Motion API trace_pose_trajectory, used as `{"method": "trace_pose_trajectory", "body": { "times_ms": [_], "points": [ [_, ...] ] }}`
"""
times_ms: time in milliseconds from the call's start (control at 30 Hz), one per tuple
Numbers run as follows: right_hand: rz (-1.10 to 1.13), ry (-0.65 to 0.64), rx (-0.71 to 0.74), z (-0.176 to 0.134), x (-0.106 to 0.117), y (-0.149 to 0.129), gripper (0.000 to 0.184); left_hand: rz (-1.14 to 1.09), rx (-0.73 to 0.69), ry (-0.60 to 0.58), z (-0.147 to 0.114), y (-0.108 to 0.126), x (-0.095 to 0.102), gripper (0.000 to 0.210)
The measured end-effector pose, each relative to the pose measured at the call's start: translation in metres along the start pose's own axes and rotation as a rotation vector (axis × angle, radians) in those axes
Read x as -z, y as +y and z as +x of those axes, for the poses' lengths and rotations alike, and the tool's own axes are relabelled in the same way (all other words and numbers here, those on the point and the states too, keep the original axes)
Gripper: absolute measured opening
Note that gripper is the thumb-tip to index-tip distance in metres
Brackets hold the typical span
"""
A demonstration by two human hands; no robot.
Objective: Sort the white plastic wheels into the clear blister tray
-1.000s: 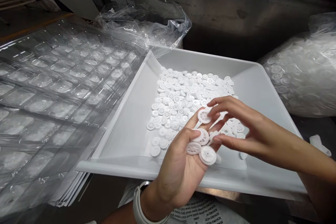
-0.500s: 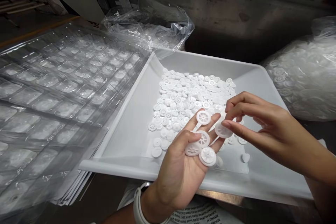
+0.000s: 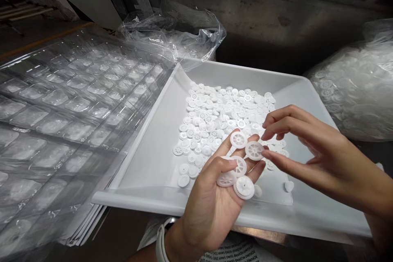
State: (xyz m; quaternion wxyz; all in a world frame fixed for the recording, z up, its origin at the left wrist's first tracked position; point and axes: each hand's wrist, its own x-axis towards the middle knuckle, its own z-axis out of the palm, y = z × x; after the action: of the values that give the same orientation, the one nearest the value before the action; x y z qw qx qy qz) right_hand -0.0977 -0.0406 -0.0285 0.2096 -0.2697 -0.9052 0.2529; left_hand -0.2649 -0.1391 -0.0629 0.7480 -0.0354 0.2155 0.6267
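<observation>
My left hand (image 3: 215, 196), palm up over the tray, holds several white plastic gear wheels. Its thumb presses on one spoked gear wheel (image 3: 240, 166). A toothed gear wheel (image 3: 244, 187) lies on the palm, and another wheel (image 3: 238, 140) rests by the fingertips. My right hand (image 3: 307, 147) is beside it with thumb and index finger apart. Its thumb tip is at the edge of a spoked wheel (image 3: 254, 150) lying on the left fingers. Below, a heap of similar white gear wheels (image 3: 208, 118) covers the middle of the grey-white tray (image 3: 147, 143).
Stacked clear plastic blister trays (image 3: 61, 131) stand on the left. A clear plastic bag (image 3: 184, 37) sits behind the tray's left corner. On the right is a full bag of white wheels (image 3: 359, 90). A dark metal panel (image 3: 260, 20) rises at the back.
The wheel between the right fingertips has turned its spoked face up and now rests on the left fingers. The right index finger and thumb have spread apart.
</observation>
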Motion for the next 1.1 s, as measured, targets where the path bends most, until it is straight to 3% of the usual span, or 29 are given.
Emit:
{"method": "trace_pose_trajectory", "body": {
  "times_ms": [167, 300, 433, 600, 767, 1100],
  "points": [
    [-0.056, -0.093, 0.038, -0.0044, 0.0001, 0.0002, 0.033, 0.018, -0.004, -0.013, 0.0000, -0.0002, -0.0007, 0.046],
    [-0.065, -0.104, -0.002, -0.0044, -0.0040, 0.0025, 0.031, -0.002, -0.007, -0.039, -0.0002, -0.0003, -0.0011, 0.041],
    [-0.072, -0.107, 0.015, -0.0039, -0.0055, 0.0049, 0.030, -0.004, -0.018, -0.030, -0.0018, -0.0012, -0.0022, 0.045],
    [-0.093, -0.086, 0.013, -0.0039, -0.0038, 0.0057, 0.028, -0.009, -0.027, -0.098, -0.0015, -0.0007, 0.0000, 0.050],
    [-0.069, -0.113, 0.023, -0.0032, -0.0018, 0.0066, 0.035, -0.029, -0.008, -0.133, 0.0001, 0.0013, 0.0032, 0.043],
    [-0.026, -0.109, -0.043, 0.0010, -0.0054, 0.0089, 0.028, -0.048, -0.006, -0.065, 0.0008, 0.0016, 0.0017, 0.054]
  ]
}}
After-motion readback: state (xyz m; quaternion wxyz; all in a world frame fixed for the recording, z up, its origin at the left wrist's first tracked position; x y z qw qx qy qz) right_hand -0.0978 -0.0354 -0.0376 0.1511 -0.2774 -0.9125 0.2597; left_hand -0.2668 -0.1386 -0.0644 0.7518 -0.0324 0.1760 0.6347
